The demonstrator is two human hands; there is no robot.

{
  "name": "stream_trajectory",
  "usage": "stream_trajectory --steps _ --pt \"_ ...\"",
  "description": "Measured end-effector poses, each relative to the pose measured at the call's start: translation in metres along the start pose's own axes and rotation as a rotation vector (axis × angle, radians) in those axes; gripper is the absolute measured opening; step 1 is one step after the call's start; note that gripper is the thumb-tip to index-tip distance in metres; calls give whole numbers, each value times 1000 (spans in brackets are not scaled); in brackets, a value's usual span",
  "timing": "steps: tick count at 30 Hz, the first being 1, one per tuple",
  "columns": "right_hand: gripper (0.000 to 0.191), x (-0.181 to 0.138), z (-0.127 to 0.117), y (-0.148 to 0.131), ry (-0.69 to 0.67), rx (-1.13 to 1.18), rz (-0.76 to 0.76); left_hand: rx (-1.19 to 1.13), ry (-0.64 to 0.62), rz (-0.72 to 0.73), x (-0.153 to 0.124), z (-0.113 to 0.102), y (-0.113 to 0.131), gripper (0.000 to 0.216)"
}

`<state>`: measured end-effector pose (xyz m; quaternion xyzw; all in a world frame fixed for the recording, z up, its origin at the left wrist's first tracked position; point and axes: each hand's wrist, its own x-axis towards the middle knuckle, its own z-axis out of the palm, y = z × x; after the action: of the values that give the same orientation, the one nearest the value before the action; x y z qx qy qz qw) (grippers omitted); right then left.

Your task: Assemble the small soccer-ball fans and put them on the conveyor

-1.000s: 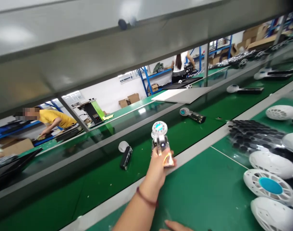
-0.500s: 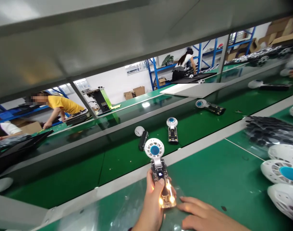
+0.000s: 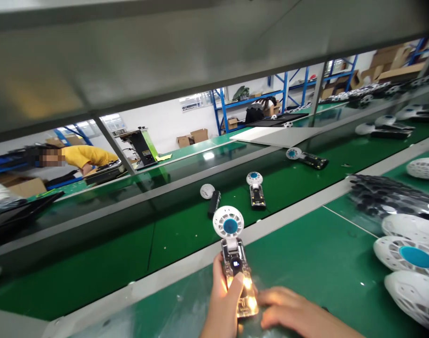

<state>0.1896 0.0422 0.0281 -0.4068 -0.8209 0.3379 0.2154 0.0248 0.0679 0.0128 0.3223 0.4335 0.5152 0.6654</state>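
My left hand (image 3: pixel 222 300) is wrapped round a handheld fan (image 3: pixel 233 249), its thumb on the front below a small lit display. The fan has a clear body with circuit parts showing, warm lights glowing at its lower end, and a round white head with a blue centre. It is tilted with the head pointing away from me. Beside its lower right edge is my right hand (image 3: pixel 288 307), fingers stretched out and holding nothing. Whether its fingertips touch the fan I cannot tell.
On the green conveyor belt (image 3: pixel 179 244) lie several similar fans, one clear-bodied fan (image 3: pixel 257 195) just ahead. White fan heads (image 3: pixel 415 258) and a bag of black discs (image 3: pixel 390 195) rest on the right. A metal shelf (image 3: pixel 186 56) hangs overhead; a person in yellow (image 3: pixel 89 157) bends across the line.
The held fan has shifted slightly down in view, its display still lit. My right hand has moved a little beside it. On the belt at far right, more fans have come into view.
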Motion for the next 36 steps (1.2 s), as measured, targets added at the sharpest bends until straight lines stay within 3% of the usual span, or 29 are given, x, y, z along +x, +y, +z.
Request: stream_trajectory --steps 4,7,11,15,18,20,23,26,28,31,33,36 --pt "24 36 -14 24 439 0 317 -29 -2 3 1 2 1 61" --pt "41 84 -26 54 662 -97 496 -56 -12 13 3 2 2 58" --pt "54 136 -40 82 834 -211 649 -47 24 50 7 -2 0 59" --pt "48 155 -54 97 902 -233 778 11 68 102 12 -6 -3 66" --pt "42 154 -68 106 912 -193 813 200 173 100 33 -12 6 68" --pt "40 147 -73 106 907 -146 771 297 234 106 58 -19 23 58" --pt "48 130 -66 90 881 -82 594 402 285 138 102 -28 61 38" --pt "54 106 -42 59 819 -53 395 464 313 199 126 -23 89 36" --pt "53 89 -20 37 772 -42 327 448 270 241 122 -8 88 39" --pt "54 57 7 14 693 -43 255 327 83 214 89 21 65 39" --pt "61 34 16 9 562 -72 126 208 10 133 60 32 48 51" --pt "64 0 17 10 263 -125 -80 61 66 -9 23 26 32 60"
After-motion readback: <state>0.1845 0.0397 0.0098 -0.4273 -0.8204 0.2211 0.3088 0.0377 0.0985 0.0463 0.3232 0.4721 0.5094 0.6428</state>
